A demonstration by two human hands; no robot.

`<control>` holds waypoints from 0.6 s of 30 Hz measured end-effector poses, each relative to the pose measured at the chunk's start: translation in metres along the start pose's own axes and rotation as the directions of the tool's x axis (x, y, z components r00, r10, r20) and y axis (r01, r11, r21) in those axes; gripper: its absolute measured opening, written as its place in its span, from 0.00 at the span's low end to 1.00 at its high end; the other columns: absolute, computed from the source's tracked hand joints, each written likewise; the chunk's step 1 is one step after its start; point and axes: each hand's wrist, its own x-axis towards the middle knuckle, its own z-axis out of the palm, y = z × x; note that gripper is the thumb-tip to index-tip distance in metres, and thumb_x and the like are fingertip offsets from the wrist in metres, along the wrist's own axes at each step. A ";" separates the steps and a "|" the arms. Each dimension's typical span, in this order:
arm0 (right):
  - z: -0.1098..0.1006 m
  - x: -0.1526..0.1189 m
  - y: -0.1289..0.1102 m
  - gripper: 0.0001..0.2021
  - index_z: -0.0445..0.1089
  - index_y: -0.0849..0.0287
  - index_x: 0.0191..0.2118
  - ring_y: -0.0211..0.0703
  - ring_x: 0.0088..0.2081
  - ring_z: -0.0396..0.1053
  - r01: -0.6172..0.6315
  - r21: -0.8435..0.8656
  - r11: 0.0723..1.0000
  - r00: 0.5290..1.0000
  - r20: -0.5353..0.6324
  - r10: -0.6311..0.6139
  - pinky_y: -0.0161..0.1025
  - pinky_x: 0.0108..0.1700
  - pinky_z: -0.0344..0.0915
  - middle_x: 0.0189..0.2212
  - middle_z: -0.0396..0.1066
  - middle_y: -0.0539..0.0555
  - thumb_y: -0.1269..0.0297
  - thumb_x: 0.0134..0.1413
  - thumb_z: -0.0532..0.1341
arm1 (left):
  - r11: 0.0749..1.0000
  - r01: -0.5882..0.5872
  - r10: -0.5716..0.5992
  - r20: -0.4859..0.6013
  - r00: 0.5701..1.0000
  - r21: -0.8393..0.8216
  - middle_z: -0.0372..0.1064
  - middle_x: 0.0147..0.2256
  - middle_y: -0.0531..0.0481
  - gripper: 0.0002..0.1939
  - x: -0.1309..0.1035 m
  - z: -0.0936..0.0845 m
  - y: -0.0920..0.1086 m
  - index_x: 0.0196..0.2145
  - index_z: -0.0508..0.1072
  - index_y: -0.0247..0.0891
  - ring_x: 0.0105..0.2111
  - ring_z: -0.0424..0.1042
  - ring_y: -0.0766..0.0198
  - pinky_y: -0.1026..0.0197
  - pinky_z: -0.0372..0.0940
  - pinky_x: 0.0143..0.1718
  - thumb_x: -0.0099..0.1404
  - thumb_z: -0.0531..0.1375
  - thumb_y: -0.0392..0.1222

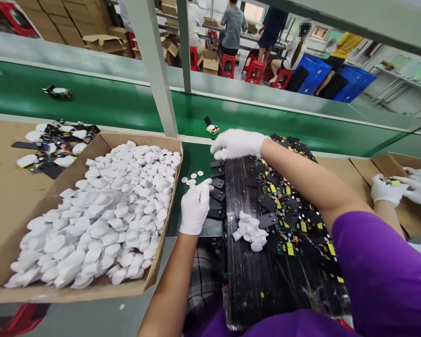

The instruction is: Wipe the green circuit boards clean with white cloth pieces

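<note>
My left hand (195, 208), in a white glove, is just left of a row of black plates (216, 194). Its fingers reach forward beside the plates, and I see nothing held in them. Several small white discs (193, 176) lie on the green surface just beyond it. My right hand (239, 144), also gloved, hovers over the far end of a black wrapped board (243, 281), fingers loosely bent with no object visible in them. Just past its fingertips, a small circuit board with a black plate and white pad (213, 129) lies on the green belt (266, 122).
A cardboard box (178, 175) heaped with white pads (101, 220) stands left. White pieces (250, 231) and many circuit boards (289, 206) lie on the black board. More assemblies (56, 145) are piled at far left. A co-worker's gloved hands (389, 189) hold a board at right.
</note>
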 end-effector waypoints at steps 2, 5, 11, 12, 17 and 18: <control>0.012 -0.052 -0.021 0.10 0.80 0.50 0.44 0.45 0.41 0.75 0.226 -0.013 0.974 0.961 0.168 -0.221 0.37 0.45 0.65 0.40 0.79 0.49 0.59 0.58 0.63 | 1.000 0.006 -0.006 -0.012 1.000 -0.010 0.81 0.37 0.45 0.24 0.001 0.001 -0.001 0.48 0.78 0.35 0.41 0.79 0.59 0.56 0.69 0.49 0.74 0.45 0.47; 0.038 -0.112 -0.044 0.11 0.80 0.51 0.41 0.46 0.31 0.74 0.226 -0.031 0.974 0.933 0.293 -0.208 0.37 0.33 0.62 0.30 0.79 0.53 0.55 0.57 0.64 | 1.000 -0.007 0.007 -0.027 1.000 -0.017 0.81 0.37 0.44 0.25 0.003 0.002 -0.001 0.48 0.78 0.34 0.41 0.79 0.58 0.55 0.69 0.50 0.74 0.45 0.48; 0.071 -0.146 -0.040 0.08 0.79 0.55 0.36 0.47 0.37 0.75 0.080 0.150 0.985 0.989 0.110 -0.097 0.36 0.35 0.61 0.36 0.79 0.56 0.70 0.55 0.61 | 0.994 -0.095 0.097 0.038 0.995 -0.046 0.81 0.38 0.44 0.22 -0.009 -0.004 0.023 0.47 0.78 0.36 0.41 0.78 0.58 0.55 0.69 0.49 0.72 0.49 0.49; 0.073 -0.149 -0.036 0.08 0.79 0.56 0.37 0.46 0.37 0.75 0.060 0.193 0.979 0.995 0.070 -0.075 0.36 0.36 0.61 0.36 0.79 0.56 0.70 0.57 0.60 | 0.992 -0.112 0.115 0.070 0.991 -0.056 0.81 0.39 0.45 0.20 -0.014 -0.005 0.031 0.48 0.77 0.37 0.42 0.78 0.59 0.56 0.70 0.49 0.71 0.52 0.50; 0.083 -0.166 -0.020 0.07 0.73 0.60 0.42 0.40 0.35 0.75 0.000 0.498 0.867 0.996 -0.078 0.045 0.33 0.37 0.67 0.34 0.79 0.53 0.70 0.60 0.59 | 0.989 -0.144 0.148 0.288 0.946 -0.034 0.79 0.45 0.46 0.20 -0.039 -0.003 0.074 0.52 0.76 0.41 0.44 0.77 0.56 0.54 0.70 0.49 0.64 0.62 0.49; 0.086 -0.169 -0.018 0.07 0.72 0.60 0.42 0.39 0.35 0.76 0.003 0.558 0.830 0.994 -0.089 0.056 0.32 0.37 0.68 0.35 0.79 0.52 0.70 0.60 0.59 | 0.990 -0.133 0.138 0.307 0.942 -0.036 0.79 0.46 0.46 0.19 -0.041 -0.002 0.080 0.52 0.76 0.41 0.45 0.77 0.56 0.53 0.70 0.50 0.64 0.62 0.47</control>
